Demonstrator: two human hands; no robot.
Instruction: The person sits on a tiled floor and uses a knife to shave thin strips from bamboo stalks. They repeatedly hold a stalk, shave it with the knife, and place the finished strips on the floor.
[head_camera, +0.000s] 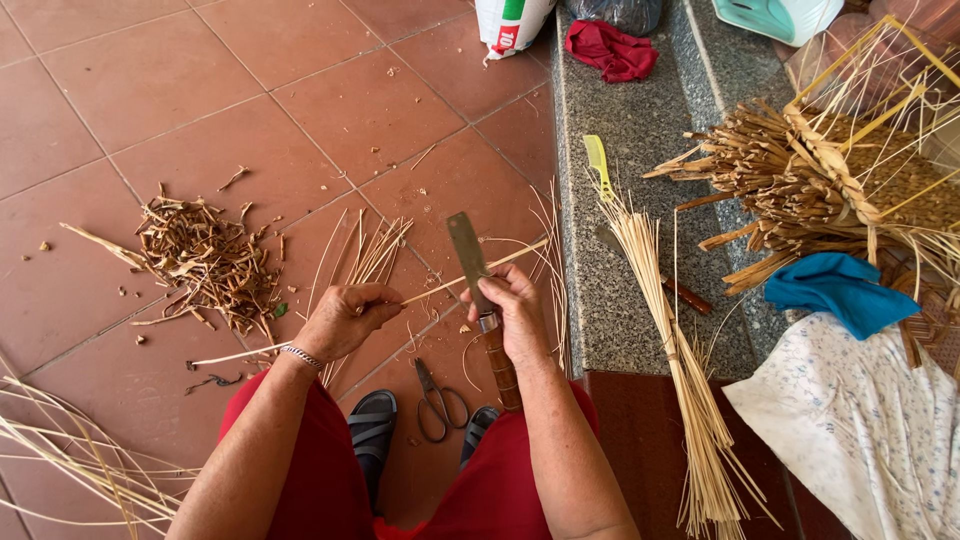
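Observation:
My right hand (515, 310) grips a knife (468, 258) with a flat metal blade pointing up and away and a wooden handle running down toward my lap. My left hand (345, 318) pinches a thin pale reed strip (470, 272) that crosses to the blade and past it to the right. The strip lies against the blade near my right thumb. A bracelet circles my left wrist. Both forearms rest over red trousers.
Scissors (438, 402) lie on the tiled floor between my sandalled feet. A pile of dark shavings (205, 262) sits left. On the granite step (620, 130): a tied reed bundle (675, 340), yellow comb (597, 163), red cloth (610, 48), blue cloth (838, 290), cane stack (800, 180).

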